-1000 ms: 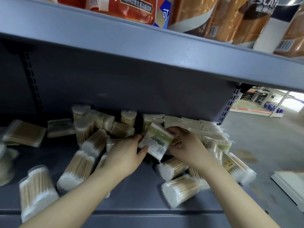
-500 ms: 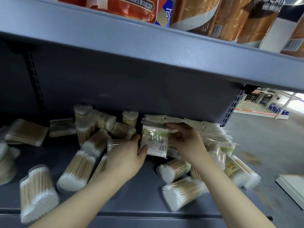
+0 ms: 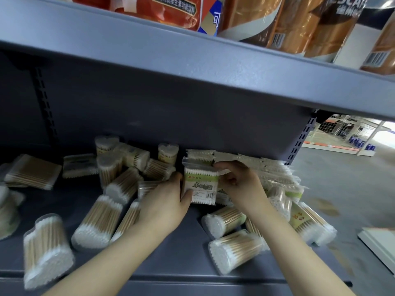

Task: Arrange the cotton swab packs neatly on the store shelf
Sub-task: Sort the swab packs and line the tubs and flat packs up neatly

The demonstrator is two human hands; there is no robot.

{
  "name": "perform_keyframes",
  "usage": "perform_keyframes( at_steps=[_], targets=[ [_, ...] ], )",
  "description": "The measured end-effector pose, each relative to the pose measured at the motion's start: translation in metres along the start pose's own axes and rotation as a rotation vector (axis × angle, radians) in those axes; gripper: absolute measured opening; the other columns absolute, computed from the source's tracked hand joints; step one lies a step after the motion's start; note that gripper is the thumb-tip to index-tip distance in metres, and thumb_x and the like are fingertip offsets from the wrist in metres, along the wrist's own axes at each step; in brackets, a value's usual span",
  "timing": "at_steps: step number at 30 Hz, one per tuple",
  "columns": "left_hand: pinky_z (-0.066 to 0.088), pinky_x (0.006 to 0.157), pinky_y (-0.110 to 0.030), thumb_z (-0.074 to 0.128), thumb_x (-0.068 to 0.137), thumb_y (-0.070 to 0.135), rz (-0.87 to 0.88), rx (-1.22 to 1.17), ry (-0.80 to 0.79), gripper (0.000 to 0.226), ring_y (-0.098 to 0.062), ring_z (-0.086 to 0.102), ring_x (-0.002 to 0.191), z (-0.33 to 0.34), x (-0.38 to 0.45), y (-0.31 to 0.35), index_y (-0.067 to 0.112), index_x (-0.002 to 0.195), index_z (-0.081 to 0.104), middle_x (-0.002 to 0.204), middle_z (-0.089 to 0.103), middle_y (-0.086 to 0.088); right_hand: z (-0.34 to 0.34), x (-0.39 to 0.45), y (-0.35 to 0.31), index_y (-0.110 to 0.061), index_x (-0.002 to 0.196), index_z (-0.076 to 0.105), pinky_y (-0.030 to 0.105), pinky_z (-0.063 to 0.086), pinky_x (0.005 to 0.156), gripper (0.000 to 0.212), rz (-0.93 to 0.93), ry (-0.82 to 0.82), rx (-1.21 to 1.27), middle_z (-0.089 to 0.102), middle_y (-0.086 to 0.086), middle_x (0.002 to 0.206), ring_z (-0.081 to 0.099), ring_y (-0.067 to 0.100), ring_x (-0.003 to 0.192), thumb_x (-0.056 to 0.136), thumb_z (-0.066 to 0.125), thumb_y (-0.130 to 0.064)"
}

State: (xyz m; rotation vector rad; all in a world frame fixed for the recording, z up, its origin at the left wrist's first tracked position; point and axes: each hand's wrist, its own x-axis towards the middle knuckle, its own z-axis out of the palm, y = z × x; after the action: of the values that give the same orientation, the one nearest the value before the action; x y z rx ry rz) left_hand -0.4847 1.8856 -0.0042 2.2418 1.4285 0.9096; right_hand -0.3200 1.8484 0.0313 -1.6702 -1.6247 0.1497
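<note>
A flat cotton swab pack (image 3: 201,185) with a green band and a barcode stands upright on the grey shelf (image 3: 171,248), at the front of a row of similar flat packs (image 3: 252,165) along the back wall. My left hand (image 3: 164,201) grips its left edge, thumb on its front. My right hand (image 3: 239,184) pinches its top right corner. Heart-shaped tubs of swabs (image 3: 98,225) lie scattered on their sides to the left and in front, with two tubs (image 3: 233,251) below my right forearm.
The upper shelf (image 3: 192,67) hangs low over the work area and carries coffee packs (image 3: 288,22) and a red bag. A flat bundle of swabs (image 3: 32,171) lies at the far left. The shelf ends at the right upright (image 3: 301,139); beyond is open floor.
Both hands turned the flat pack from tilted to upright and pushed it back against the row of flat packs. The view shifted slightly.
</note>
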Motion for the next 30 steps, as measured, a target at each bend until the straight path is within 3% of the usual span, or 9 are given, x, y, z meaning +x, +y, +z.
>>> perform_keyframes(
  at_steps=[3, 6, 9, 15, 17, 20, 24, 27, 30],
  targets=[
    [0.049, 0.071, -0.041, 0.054, 0.089, 0.031, -0.012, -0.023, 0.018, 0.029, -0.027, 0.061, 0.087, -0.001, 0.002, 0.002, 0.014, 0.111, 0.045, 0.091, 0.064, -0.005, 0.002, 0.000, 0.002, -0.017, 0.106, 0.067, 0.000, 0.036, 0.064, 0.035, 0.000, 0.000, -0.006, 0.060, -0.005, 0.093, 0.051, -0.008, 0.067, 0.080, 0.055, 0.004],
    [0.050, 0.070, -0.039, 0.058, 0.088, 0.026, -0.001, -0.047, 0.036, 0.060, -0.026, 0.062, 0.085, -0.001, 0.003, 0.006, 0.021, 0.139, 0.027, 0.093, 0.065, -0.006, 0.005, -0.001, 0.003, -0.014, 0.105, 0.067, 0.002, 0.038, 0.065, 0.035, -0.025, -0.013, -0.027, 0.062, -0.003, 0.101, 0.053, -0.004, 0.069, 0.079, 0.052, 0.005],
    [0.050, 0.071, -0.037, 0.057, 0.089, 0.027, 0.071, 0.028, 0.011, 0.070, -0.022, 0.061, 0.088, 0.001, 0.002, 0.005, 0.031, 0.146, 0.017, 0.105, 0.062, -0.003, 0.007, -0.002, 0.005, -0.013, 0.103, 0.067, 0.005, 0.040, 0.064, 0.034, -0.041, -0.026, -0.068, 0.063, -0.001, 0.105, 0.055, 0.005, 0.069, 0.078, 0.052, 0.005],
    [0.048, 0.083, -0.035, 0.048, 0.094, 0.029, 0.166, 0.192, -0.097, 0.042, -0.021, 0.052, 0.109, 0.010, 0.004, 0.002, 0.029, 0.135, 0.043, 0.128, 0.042, 0.001, 0.009, -0.006, 0.013, -0.011, 0.098, 0.069, 0.013, 0.037, 0.067, 0.033, -0.070, -0.085, -0.159, 0.063, 0.005, 0.103, 0.059, 0.017, 0.083, 0.074, 0.053, 0.006],
    [0.049, 0.074, -0.033, 0.057, 0.089, 0.027, 0.233, 0.266, -0.033, 0.036, -0.024, 0.056, 0.101, 0.009, 0.004, 0.005, 0.026, 0.124, 0.054, 0.119, 0.050, 0.001, 0.007, -0.006, 0.016, -0.012, 0.098, 0.069, 0.015, 0.036, 0.068, 0.036, -0.066, -0.073, -0.181, 0.062, 0.003, 0.103, 0.059, 0.018, 0.089, 0.072, 0.054, 0.006],
    [0.048, 0.056, -0.035, 0.086, 0.053, 0.018, 0.446, 0.379, 0.114, 0.033, -0.026, 0.062, 0.072, 0.013, 0.008, 0.004, 0.021, 0.083, 0.073, 0.078, 0.063, 0.000, 0.002, -0.003, 0.018, -0.012, 0.098, 0.069, 0.018, 0.036, 0.072, 0.036, -0.048, -0.001, -0.187, 0.061, 0.003, 0.103, 0.056, 0.019, 0.098, 0.071, 0.053, 0.007],
    [0.048, 0.058, -0.033, 0.088, 0.038, 0.014, 0.510, 0.474, 0.137, 0.037, -0.024, 0.059, 0.065, 0.018, 0.012, 0.001, 0.019, 0.071, 0.070, 0.069, 0.060, 0.000, -0.006, 0.004, 0.023, -0.011, 0.103, 0.067, 0.014, 0.032, 0.079, 0.043, -0.017, 0.080, -0.214, 0.059, 0.002, 0.111, 0.051, 0.018, 0.109, 0.072, 0.047, 0.011],
    [0.045, 0.056, -0.030, 0.087, 0.032, 0.009, 0.551, 0.515, 0.125, 0.044, -0.024, 0.056, 0.060, 0.021, 0.014, 0.000, 0.016, 0.070, 0.065, 0.070, 0.058, -0.002, -0.009, 0.014, 0.029, -0.012, 0.113, 0.063, 0.010, 0.028, 0.081, 0.045, 0.002, 0.036, -0.264, 0.056, 0.001, 0.122, 0.047, 0.018, 0.117, 0.078, 0.045, 0.008],
    [0.045, 0.052, -0.029, 0.087, 0.028, 0.007, 0.575, 0.510, 0.120, 0.052, -0.024, 0.055, 0.056, 0.021, 0.017, 0.002, 0.012, 0.074, 0.064, 0.070, 0.057, -0.005, -0.010, 0.026, 0.031, -0.014, 0.124, 0.056, 0.018, 0.032, 0.091, 0.043, 0.034, -0.032, -0.300, 0.049, 0.001, 0.134, 0.044, 0.018, 0.124, 0.087, 0.041, 0.002]
  ],
)
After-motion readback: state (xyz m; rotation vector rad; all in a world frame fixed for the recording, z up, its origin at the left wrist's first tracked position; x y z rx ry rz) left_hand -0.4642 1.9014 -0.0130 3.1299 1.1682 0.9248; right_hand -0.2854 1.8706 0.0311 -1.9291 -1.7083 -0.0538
